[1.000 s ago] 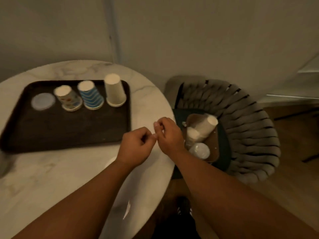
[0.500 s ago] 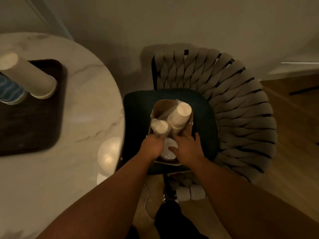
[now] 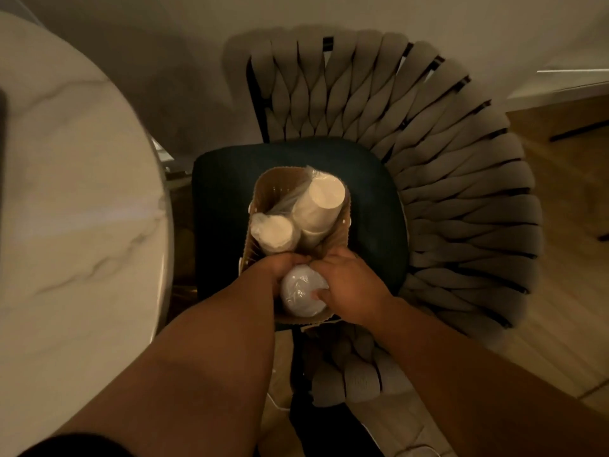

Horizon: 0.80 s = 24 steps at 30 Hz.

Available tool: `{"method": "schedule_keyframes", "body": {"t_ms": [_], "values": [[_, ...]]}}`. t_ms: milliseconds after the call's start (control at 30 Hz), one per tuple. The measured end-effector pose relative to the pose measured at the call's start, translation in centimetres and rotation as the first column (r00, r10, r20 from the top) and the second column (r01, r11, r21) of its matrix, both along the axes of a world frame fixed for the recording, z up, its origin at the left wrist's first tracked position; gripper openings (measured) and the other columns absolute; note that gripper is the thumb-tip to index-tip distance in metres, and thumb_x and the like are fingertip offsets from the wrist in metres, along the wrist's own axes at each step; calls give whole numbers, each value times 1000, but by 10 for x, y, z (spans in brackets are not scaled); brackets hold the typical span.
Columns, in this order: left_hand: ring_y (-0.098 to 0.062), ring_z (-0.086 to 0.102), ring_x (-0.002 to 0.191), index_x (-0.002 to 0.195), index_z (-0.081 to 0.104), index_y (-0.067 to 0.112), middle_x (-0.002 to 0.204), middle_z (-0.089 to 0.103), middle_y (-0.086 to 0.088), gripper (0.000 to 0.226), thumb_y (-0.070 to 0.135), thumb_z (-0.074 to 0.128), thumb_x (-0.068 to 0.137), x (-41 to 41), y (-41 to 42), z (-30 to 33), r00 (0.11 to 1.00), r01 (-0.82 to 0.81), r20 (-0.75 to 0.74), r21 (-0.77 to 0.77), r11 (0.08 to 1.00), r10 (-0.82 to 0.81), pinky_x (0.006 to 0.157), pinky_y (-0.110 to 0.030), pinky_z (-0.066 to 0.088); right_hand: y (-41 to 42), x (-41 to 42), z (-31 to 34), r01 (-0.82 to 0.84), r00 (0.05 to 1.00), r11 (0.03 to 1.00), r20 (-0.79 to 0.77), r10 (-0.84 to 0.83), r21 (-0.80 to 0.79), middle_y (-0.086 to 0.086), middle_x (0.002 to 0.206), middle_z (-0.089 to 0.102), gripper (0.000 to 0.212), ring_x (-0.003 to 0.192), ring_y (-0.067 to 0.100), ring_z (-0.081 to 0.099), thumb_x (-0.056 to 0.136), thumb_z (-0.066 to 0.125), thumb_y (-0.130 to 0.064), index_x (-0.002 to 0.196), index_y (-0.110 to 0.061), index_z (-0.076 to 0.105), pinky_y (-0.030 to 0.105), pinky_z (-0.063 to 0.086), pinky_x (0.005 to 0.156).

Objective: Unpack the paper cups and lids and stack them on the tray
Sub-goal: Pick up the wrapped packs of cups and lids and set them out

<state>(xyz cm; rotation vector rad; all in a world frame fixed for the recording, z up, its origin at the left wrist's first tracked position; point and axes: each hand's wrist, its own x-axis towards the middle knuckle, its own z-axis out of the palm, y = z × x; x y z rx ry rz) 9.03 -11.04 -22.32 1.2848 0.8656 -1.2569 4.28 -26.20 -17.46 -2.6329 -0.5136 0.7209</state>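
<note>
From the head camera, one brown paper bag [image 3: 263, 192] stands open on the dark seat of a woven chair [image 3: 461, 199], just beside the edge of the marble table [image 3: 75, 192]. Inside are three plastic-wrapped stacks: two stacks of cups [image 3: 318, 202] at the far end and one stack of lids [image 3: 301, 293] at the near end. The left hand [image 3: 280, 263] and right hand [image 3: 346, 288] curl round the lids.
</note>
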Motion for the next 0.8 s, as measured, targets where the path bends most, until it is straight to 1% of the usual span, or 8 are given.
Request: {"method": "schedule_keyframes", "body": {"t_ms": [100,200,300,400,533,633,800], "values": [[-29,62,79,102,63,4,83,68,-13,22,24,55,95,1,-1,-11,999,47,12,2,999,-47,69,-35,49,-1,-1,-2,18,1000,999,-1,-18,46,1,131,54,62,128,19,34,87,65,-35,143,-24,42,31,28,109],[-29,62,76,92,64,4,75,69,-13,21,21,52,94,2,-2,-15,996,89,1,2,996,-89,68,-34,48,-1,-1,-2,17,1000,998,1,-17,55,2,131,54,63,128,19,34,86,67,-34,143,-22,42,33,30,109],[-28,60,73,87,62,4,78,64,-14,20,19,49,94,4,-3,-17,995,95,1,1,995,-95,65,-32,48,-1,0,-2,6,1000,998,2,-6,57,3,132,54,62,128,19,35,87,67,-33,143,-20,43,32,31,109],[-27,58,70,85,59,5,79,60,-14,18,17,47,93,6,-4,-21,994,104,21,-5,995,-104,63,-31,46,-1,1,-2,3,1000,999,7,-3,54,2,132,54,62,128,19,34,86,67,-33,142,-19,44,31,30,107],[-27,58,71,86,59,5,80,61,-14,18,15,46,94,6,-3,-30,993,103,53,-14,995,-102,62,-31,46,0,3,-4,-19,1000,999,1,19,34,2,131,53,61,126,19,34,85,68,-35,140,-19,46,30,30,106],[-27,56,72,84,57,7,81,58,-14,16,13,46,93,6,-1,-36,991,106,88,-18,994,-104,66,-32,46,-1,7,-4,-34,999,999,-1,34,12,1,132,53,59,126,18,34,86,67,-35,140,-21,45,30,30,105],[-28,57,74,83,58,8,80,58,-13,16,13,46,91,2,1,-40,985,116,127,-13,993,-113,72,-34,47,-1,7,-4,-37,999,999,-6,37,0,0,128,56,56,124,18,37,87,66,-36,138,-23,48,30,30,104]]}}
